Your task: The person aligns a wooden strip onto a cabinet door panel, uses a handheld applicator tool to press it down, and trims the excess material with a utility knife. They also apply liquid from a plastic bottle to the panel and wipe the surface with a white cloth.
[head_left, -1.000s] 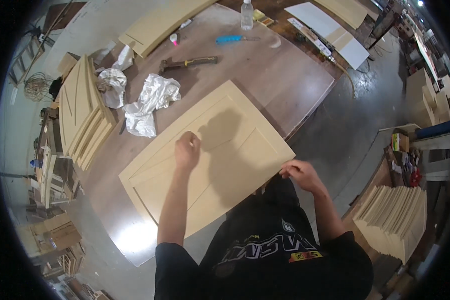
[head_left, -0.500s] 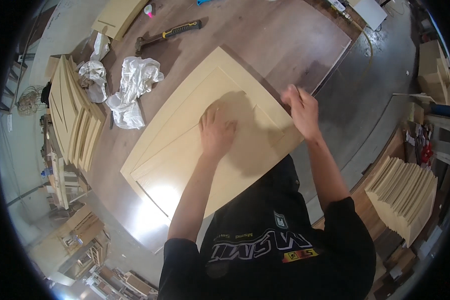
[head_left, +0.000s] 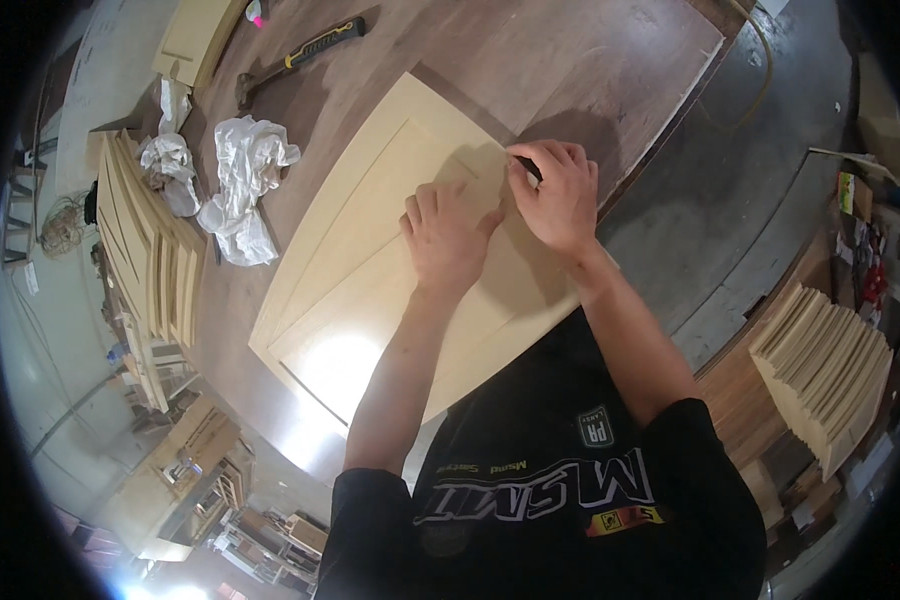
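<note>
At the workbench, we lean over a pale cabinet door panel that lies flat on the dark wooden top, one corner pointing toward the bench's far edge. Our left hand rests palm-down on the panel's recessed face, fingers spread wide and holding nothing, pinning the board in place. Our right hand sits just beside it at the panel's far right edge, fingers curled narrowly around a small dark object that peeks out at the fingertips; we cannot tell what it is. To the left of the panel lie crumpled white rags, with a yellow-and-black hammer beyond them and a stack of similar pale panels leaning at the bench's left side. Another stack of boards sits on the floor to our right. To do this edge work well, in our judgement, we should keep steady downward pressure with the flat hand so the panel cannot slide, and guide the pinched object in short, controlled passes along the frame's edge, not across the face.
</note>
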Demonstrator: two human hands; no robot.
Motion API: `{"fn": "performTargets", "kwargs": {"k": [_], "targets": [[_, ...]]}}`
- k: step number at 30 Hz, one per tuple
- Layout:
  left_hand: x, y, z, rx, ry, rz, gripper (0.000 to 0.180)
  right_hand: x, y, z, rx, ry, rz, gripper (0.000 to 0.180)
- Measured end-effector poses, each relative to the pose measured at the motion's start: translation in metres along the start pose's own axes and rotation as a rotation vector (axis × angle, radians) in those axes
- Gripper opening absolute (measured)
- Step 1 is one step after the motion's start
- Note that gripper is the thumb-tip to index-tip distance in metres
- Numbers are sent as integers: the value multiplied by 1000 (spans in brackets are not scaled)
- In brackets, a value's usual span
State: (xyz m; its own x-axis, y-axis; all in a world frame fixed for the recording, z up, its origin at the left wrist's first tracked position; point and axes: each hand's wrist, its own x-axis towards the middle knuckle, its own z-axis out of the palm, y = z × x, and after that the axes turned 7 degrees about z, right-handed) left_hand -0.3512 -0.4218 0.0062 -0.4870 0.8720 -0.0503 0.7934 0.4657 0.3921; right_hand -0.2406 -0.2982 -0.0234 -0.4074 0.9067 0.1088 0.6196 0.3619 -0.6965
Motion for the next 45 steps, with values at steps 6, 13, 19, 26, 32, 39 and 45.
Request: {"fn": "performTargets", "kwargs": {"k": [6, 13, 19, 26, 32, 39, 45], "targets": [[6, 0, -2, -16, -19, -1, 60, 5, 3, 1, 18, -2, 3, 17], [-2, -4, -2, -11, 29, 27, 59, 4, -6, -7, 13, -40, 21, 16], [-24, -4, 16, 117, 232, 42, 69, -3, -6, -2, -7, 20, -57, 14], [-14, -7, -1, 66, 168, 182, 66, -16, 12, -7, 30, 42, -119, 14], [-82, -67, 13, 103, 198, 154, 47, -7, -20, -39, 66, -796, -32, 34], [-104, 3, 54, 231, 473, -321, 29, 226, -55, 48, 230, -721, -136, 59], [-91, 53, 43, 39, 600, -373, 10, 383, -76, 110, -22, -584, -98, 74]]}}
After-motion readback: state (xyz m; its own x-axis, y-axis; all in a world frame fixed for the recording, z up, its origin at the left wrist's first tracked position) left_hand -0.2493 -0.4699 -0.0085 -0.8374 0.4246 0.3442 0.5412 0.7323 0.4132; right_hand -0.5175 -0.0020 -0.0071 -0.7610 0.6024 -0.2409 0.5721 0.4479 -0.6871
